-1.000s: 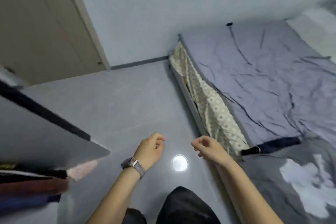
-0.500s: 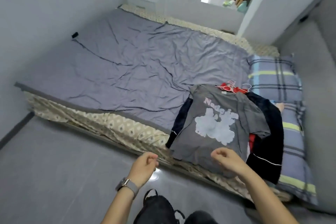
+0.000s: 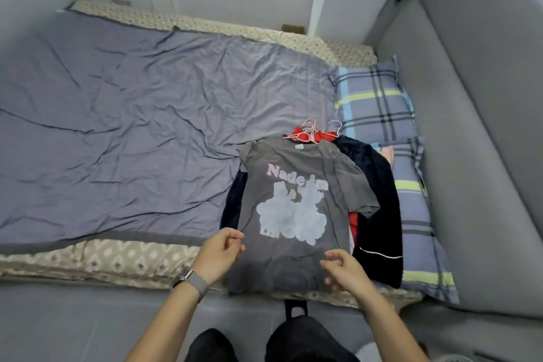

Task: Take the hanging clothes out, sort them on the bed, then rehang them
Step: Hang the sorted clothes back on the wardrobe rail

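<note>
We see a pile of clothes on the near right part of the bed (image 3: 117, 126), which is covered by a wrinkled purple-grey sheet. On top lies a grey short-sleeved T-shirt (image 3: 296, 185) with pink lettering and a pale cloud-like print, spread flat, its hem toward us. Beneath it sit a dark navy garment with white piping (image 3: 379, 214) and something red, partly hidden. Pink plastic hangers (image 3: 308, 134) poke out at the collar end, just beside a blue plaid pillow (image 3: 373, 100).

Our left hand (image 3: 219, 256), with a grey-strapped watch (image 3: 192, 281) at the wrist, hovers at the shirt's lower left edge, fingers loosely curled and holding nothing. Our right hand (image 3: 343, 272) is over the hem, fingers also loosely curled; whether it touches the cloth we cannot tell.
</note>
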Demonstrator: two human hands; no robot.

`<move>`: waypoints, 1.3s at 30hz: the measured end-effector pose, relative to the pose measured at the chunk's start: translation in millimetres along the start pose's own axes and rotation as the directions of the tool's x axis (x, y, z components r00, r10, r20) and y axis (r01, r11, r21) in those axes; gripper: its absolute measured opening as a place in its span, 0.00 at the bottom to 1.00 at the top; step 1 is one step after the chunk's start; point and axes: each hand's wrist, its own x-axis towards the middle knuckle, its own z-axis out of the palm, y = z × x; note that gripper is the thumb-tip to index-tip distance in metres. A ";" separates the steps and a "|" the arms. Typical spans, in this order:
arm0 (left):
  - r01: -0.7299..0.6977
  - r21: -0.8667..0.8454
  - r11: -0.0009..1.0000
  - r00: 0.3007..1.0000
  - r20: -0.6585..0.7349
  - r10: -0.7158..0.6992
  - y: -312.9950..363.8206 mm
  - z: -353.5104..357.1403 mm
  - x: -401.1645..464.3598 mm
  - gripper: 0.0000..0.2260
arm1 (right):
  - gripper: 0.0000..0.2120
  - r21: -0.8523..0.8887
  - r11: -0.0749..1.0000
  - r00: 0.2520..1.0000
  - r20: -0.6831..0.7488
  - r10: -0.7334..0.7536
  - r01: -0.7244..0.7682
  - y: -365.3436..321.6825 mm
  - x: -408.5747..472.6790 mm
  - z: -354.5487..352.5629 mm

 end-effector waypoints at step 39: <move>0.296 0.062 0.953 0.923 -0.274 -0.269 88.5 114.9 246.1 0.11 | 0.15 -0.249 0.933 0.962 0.152 -0.228 0.261 -157.4 453.2 -70.8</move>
